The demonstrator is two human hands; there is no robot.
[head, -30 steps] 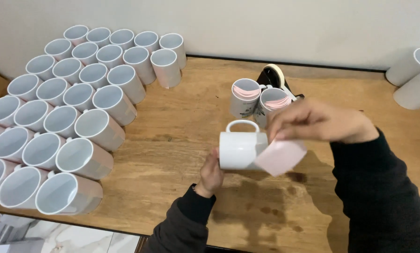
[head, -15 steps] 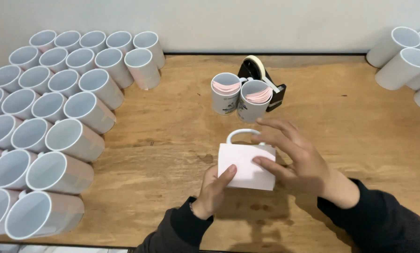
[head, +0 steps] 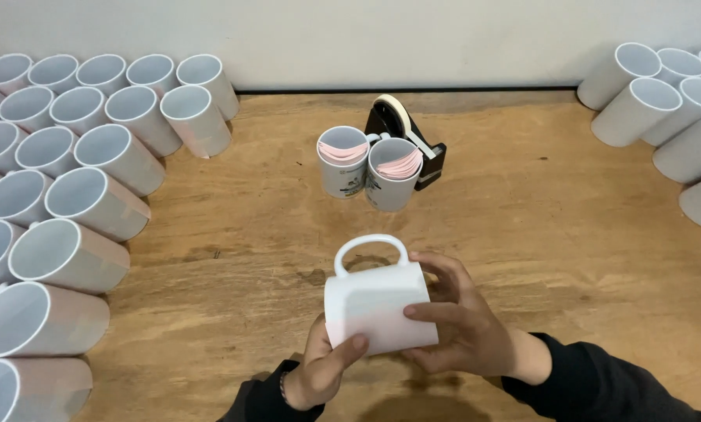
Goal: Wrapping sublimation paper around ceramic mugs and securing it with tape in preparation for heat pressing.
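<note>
A white mug (head: 378,301) lies on its side just above the wooden table (head: 233,234), its handle pointing away from me. A pale sheet is wrapped around its body. My left hand (head: 324,369) grips the mug's near left end with the thumb pressed on the sheet. My right hand (head: 460,324) clasps the mug's right side, fingers spread over the sheet's edge.
Two upright mugs (head: 368,169) filled with pink sheets stand beyond the held mug, a black tape dispenser (head: 406,134) behind them. Several white mugs (head: 77,195) crowd the left side, and several more mugs (head: 670,109) lie at the far right.
My right hand came down with the pale sheet and laid it around the mug. Both hands now hold the wrapped mug closer to me.
</note>
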